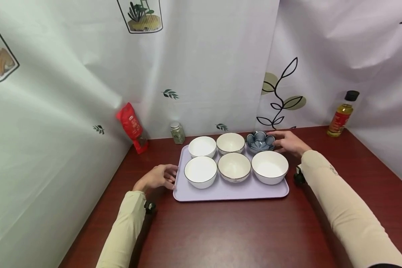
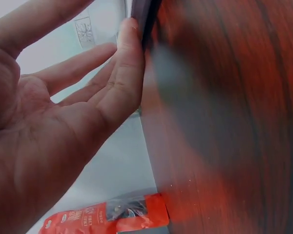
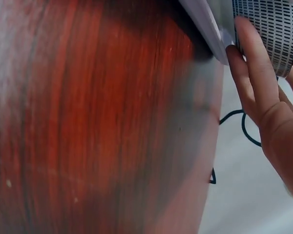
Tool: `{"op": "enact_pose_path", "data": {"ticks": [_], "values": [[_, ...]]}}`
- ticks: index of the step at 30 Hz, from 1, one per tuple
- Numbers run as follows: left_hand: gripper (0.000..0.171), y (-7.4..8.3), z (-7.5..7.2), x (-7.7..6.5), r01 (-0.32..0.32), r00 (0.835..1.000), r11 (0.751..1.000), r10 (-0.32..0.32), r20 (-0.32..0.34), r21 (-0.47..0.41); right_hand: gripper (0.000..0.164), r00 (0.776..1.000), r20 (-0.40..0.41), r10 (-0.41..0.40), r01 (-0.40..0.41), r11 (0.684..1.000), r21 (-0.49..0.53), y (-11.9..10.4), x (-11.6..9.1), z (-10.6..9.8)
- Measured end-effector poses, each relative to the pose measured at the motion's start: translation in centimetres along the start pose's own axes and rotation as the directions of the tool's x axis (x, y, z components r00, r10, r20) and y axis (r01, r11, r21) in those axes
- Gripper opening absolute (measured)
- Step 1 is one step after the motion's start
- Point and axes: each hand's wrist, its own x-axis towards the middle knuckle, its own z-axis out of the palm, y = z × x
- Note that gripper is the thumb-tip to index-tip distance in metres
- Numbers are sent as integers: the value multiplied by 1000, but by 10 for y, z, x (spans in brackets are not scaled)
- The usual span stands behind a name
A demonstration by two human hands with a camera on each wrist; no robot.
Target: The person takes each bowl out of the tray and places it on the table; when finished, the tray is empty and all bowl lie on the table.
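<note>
A pale lilac tray [image 1: 227,193] bears two rows of bowls. Along its left edge my left hand [image 1: 160,176] has its fingers spread, fingertips at the rim; the left wrist view shows one fingertip against the tray's side. At the back right corner sits a blue flower-shaped bowl [image 1: 260,143], its outside dark-patterned in the right wrist view. My right hand [image 1: 288,142] grips this bowl's right side, with fingers [image 3: 261,68] along its wall and at its rim. The front right white bowl [image 1: 270,165] stands just before that hand.
Other white and cream bowls, such as a cream bowl [image 1: 234,166], fill the tray. Behind it stands a small spice jar [image 1: 177,133]. A red packet [image 1: 132,124] leans at the back left, and an oil bottle [image 1: 342,115] stands at the back right against the curtain wall.
</note>
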Motion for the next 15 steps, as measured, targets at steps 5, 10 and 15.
{"op": "enact_pose_path", "data": {"ticks": [5, 10, 15], "values": [[83, -2, 5, 3, -17, 1000, 999, 17, -8, 28, 60, 999, -43, 5, -3, 999, 45, -2, -2, 0], [86, -3, 7, 3, 17, 999, 999, -15, -35, 51, 60, 998, -63, -6, 14, 992, 127, -4, -7, -8], [88, -4, 8, 3, 17, 1000, 998, -15, -22, 54, 60, 996, -88, 12, 2, 987, 161, -7, -20, -27]]}}
